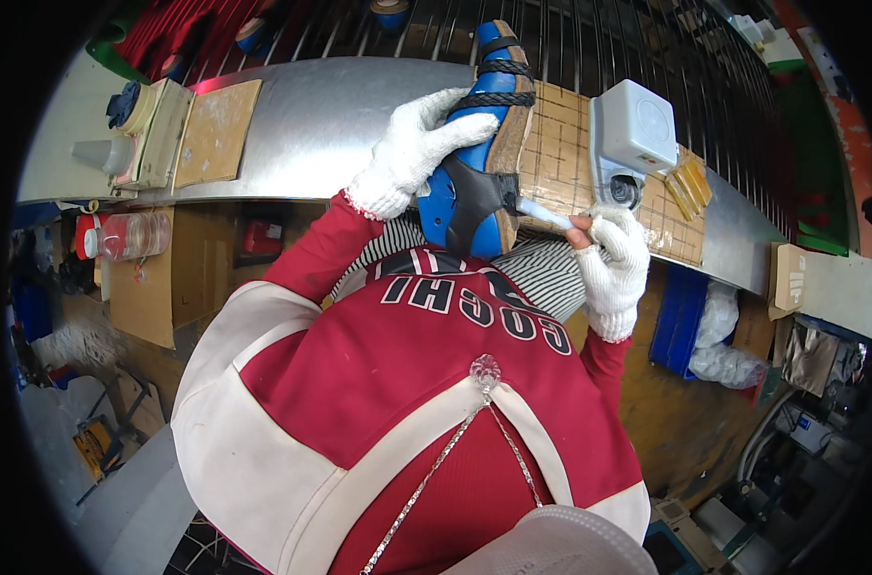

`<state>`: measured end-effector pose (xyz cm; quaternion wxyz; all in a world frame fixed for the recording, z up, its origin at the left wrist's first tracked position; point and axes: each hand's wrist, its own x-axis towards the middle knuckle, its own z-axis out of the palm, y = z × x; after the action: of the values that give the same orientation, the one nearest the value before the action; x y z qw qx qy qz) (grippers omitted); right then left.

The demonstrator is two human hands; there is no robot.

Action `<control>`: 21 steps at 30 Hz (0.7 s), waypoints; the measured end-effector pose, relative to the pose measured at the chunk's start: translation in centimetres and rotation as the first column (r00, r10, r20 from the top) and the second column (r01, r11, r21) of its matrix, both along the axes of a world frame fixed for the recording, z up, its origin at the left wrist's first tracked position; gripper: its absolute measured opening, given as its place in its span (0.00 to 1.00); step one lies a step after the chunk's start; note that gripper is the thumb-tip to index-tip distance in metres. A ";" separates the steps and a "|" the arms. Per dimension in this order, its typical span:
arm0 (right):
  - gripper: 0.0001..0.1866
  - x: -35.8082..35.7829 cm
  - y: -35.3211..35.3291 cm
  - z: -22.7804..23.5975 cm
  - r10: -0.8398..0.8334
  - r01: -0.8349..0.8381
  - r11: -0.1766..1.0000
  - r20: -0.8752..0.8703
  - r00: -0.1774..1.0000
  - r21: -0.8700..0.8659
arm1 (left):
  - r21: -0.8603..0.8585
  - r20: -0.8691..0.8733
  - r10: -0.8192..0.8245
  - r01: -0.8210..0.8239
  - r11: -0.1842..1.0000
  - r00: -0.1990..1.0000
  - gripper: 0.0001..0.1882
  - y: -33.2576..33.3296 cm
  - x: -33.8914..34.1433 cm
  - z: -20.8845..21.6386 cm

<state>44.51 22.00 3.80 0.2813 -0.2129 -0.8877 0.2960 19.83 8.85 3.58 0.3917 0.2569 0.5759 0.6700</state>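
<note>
My left hand (pixel 412 149), in a white knit glove, is wrapped over a blue shoe last (pixel 443 213). Black straps (pixel 475 199), some of them braided, cross the last, and a brown sole (pixel 511 139) runs along its right side. The last stands lengthwise at the bench edge, its narrow end pointing away from me. My right hand (pixel 616 264), gloved with bare fingertips, pinches a slim white tool (pixel 547 213). The tool's far end meets the black strap end beside the sole; its tip is too small to make out.
A cardboard sheet (pixel 561 134) covers part of the metal bench (pixel 331 125). On it stand a white boxy device (pixel 637 125) and yellow sticks (pixel 688 187). Metal rods (pixel 733 134) run behind. At left are a brown board (pixel 218 132) and clear jar (pixel 134 237).
</note>
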 end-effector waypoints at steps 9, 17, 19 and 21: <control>0.11 1.4 -0.5 0.4 -0.037 0.039 0.986 0.019 0.999 -0.162 | -0.019 0.190 0.017 -0.014 1.000 0.982 0.35 0.4 -0.1 -0.2; 0.10 -0.7 0.5 0.9 -0.068 0.066 0.984 0.008 0.998 0.166 | -0.006 0.115 0.007 -0.006 1.000 0.993 0.34 1.2 -0.6 -0.3; 0.10 -1.2 0.5 0.5 -0.085 0.090 0.985 -0.038 0.996 0.149 | -0.006 0.133 0.007 -0.007 1.000 0.991 0.33 1.3 -0.8 -0.3; 0.10 -1.5 0.5 0.0 -0.093 0.105 0.985 -0.091 0.992 0.138 | 0.014 0.224 0.014 -0.017 1.000 0.974 0.32 1.5 -0.8 -0.4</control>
<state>43.05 22.54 3.83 0.3472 -0.2232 -0.8823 0.2260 19.00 10.35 3.21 0.4469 0.1783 0.5247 0.7022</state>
